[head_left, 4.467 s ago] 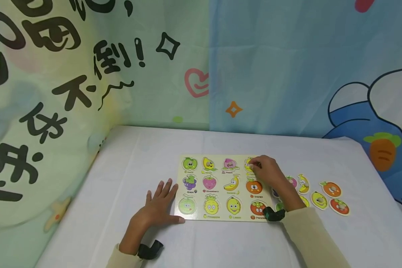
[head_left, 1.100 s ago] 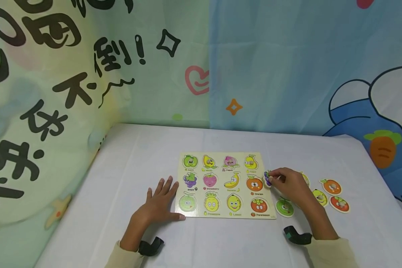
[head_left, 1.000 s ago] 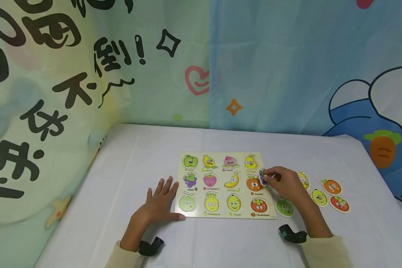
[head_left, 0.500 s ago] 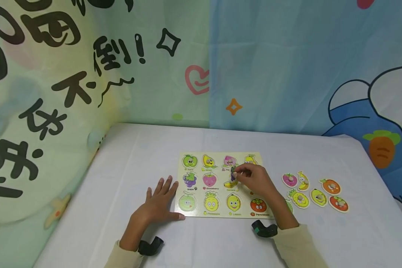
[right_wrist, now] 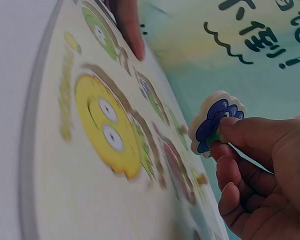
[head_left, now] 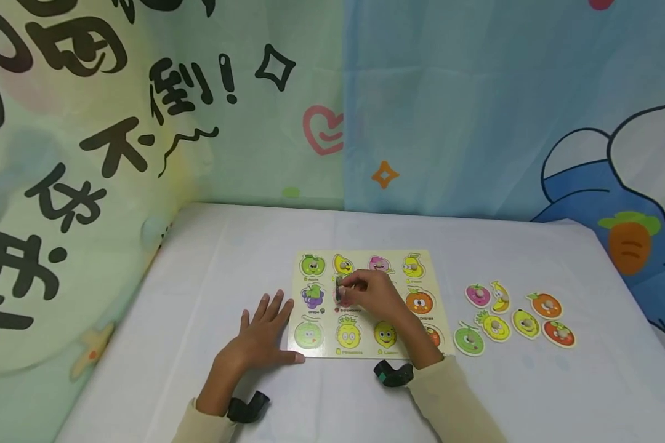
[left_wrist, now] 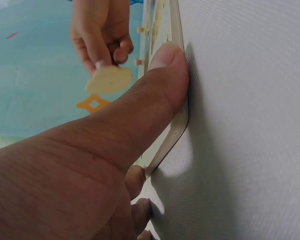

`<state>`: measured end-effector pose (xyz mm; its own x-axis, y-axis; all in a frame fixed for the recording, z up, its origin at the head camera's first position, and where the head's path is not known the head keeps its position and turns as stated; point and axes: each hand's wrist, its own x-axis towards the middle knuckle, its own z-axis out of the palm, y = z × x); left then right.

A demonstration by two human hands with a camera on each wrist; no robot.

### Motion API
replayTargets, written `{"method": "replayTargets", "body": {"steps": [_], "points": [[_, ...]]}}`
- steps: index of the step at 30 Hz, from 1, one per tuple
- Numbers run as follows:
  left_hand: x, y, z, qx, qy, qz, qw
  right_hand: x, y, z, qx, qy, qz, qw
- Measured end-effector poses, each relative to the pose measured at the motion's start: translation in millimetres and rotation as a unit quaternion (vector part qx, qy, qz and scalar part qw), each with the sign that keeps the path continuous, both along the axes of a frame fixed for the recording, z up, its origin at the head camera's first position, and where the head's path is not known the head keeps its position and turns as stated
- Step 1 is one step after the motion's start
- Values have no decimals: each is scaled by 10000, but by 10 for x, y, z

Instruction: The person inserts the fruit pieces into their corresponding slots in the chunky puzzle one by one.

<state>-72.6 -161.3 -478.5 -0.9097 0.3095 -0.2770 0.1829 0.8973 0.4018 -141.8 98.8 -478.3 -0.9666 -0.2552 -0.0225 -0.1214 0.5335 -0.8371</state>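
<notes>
A fruit puzzle board (head_left: 329, 320) with printed fruit spots lies flat on the white table. My left hand (head_left: 260, 335) rests at its left side, fingers spread, with the thumb (left_wrist: 165, 75) along the front edge near the corner. Between thumb and fingertips my right hand (head_left: 374, 295) pinches a purple grape puzzle piece (right_wrist: 217, 117), tilted on edge above the board. In the head view this piece is over the strawberry spot, right of the printed grape spot (head_left: 313, 297). From the left wrist, the piece's plain wooden back (left_wrist: 110, 80) shows.
Right of the board lie loose pieces: a green melon (head_left: 468, 340), pineapple (head_left: 493, 327), banana (head_left: 500, 296), lemon (head_left: 526, 324), orange (head_left: 545, 305) and others. Knobbed pieces, such as the pear (head_left: 413, 266), sit in the top row. Printed cloth hangs behind the table.
My right hand has left the pear spot, picked up the grape piece at the right, and carried it leftward across the board. The left hand has stayed put.
</notes>
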Motion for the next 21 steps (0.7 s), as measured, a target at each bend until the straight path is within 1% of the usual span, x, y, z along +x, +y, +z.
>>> {"method": "replayTargets", "body": {"steps": [10,16,21], "points": [[1,3,46,-8,-29,-7,10000,-21,-220,-18,6,-76,368,9993],[0,-9,58,-1,-64,-60,10000,-43,-315,-9,155,54,555,9983],[-8,-14,43,17,-31,-61,10000,-50,-392,36,363,70,693,9969]]}}
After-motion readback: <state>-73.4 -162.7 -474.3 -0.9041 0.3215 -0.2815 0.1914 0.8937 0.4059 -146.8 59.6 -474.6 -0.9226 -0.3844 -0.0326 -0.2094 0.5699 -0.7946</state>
